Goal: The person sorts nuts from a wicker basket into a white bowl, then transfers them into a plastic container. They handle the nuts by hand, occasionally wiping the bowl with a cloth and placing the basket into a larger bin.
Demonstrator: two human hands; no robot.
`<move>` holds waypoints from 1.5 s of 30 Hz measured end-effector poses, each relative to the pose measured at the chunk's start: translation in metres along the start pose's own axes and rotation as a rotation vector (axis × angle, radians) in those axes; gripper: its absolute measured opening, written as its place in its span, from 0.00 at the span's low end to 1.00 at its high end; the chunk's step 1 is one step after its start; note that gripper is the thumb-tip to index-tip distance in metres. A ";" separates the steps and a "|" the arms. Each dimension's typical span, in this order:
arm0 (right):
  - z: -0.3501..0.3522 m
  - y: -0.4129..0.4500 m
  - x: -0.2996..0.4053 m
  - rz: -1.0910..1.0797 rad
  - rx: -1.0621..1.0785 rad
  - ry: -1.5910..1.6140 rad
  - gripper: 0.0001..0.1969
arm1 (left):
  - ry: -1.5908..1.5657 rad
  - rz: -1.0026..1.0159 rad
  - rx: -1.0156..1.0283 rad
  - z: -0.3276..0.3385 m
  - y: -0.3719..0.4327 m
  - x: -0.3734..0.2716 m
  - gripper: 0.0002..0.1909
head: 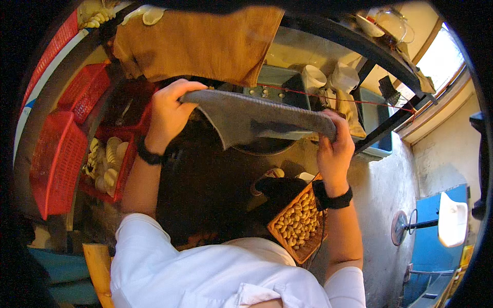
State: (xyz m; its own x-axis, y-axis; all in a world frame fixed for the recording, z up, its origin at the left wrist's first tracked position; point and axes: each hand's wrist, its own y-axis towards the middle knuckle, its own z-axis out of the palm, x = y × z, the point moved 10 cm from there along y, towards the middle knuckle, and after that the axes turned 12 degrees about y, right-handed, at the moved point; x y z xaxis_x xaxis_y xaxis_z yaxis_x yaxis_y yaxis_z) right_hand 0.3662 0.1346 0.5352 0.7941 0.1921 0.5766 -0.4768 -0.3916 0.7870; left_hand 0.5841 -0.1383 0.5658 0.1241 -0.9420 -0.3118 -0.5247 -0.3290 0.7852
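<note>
A grey cloth (246,115) with a stitched edge is stretched between my two hands in front of me. My left hand (173,109) grips its left corner, fingers closed over the edge. The other end is held by my right hand (337,144), a little lower in the picture. Part of the cloth hangs down to a point near the left end. Beyond it, a red cord (346,99) runs across to the right, and a brown cloth (200,42) hangs or lies at the top. Each wrist wears a black band.
Red plastic baskets (59,165) stand at the left, one holding pale items. A wicker basket of peanuts (298,223) is below my right forearm. Grey-green tubs (283,81), white cups (314,76) and a dark frame bar (385,129) lie beyond. A white lamp (452,219) is at the right.
</note>
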 end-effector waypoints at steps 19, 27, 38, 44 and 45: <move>0.030 -0.127 -0.135 1.101 -0.170 0.984 0.14 | -1.007 -0.912 0.509 0.156 -0.082 0.030 0.12; -0.092 -0.092 -0.091 0.658 -0.241 0.685 0.10 | -0.923 -0.535 0.536 0.166 -0.049 -0.055 0.13; -0.197 -0.285 -0.006 0.794 -0.066 0.186 0.04 | -0.799 0.049 1.223 0.216 -0.190 -0.172 0.07; -0.173 -0.408 -0.023 1.146 -0.186 0.267 0.10 | -0.669 0.192 1.416 0.236 -0.253 -0.183 0.09; -0.173 -0.409 -0.023 1.112 -0.200 0.272 0.10 | -0.654 0.194 1.407 0.238 -0.251 -0.183 0.09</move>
State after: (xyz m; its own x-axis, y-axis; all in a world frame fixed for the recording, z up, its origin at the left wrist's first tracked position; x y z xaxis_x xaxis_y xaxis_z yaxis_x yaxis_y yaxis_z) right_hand 0.4772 0.4464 0.2377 -0.1954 0.0280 0.9803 -0.9304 -0.3213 -0.1762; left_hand 0.4931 0.1326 0.2984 -0.2139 -0.6470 -0.7319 -0.8713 0.4651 -0.1565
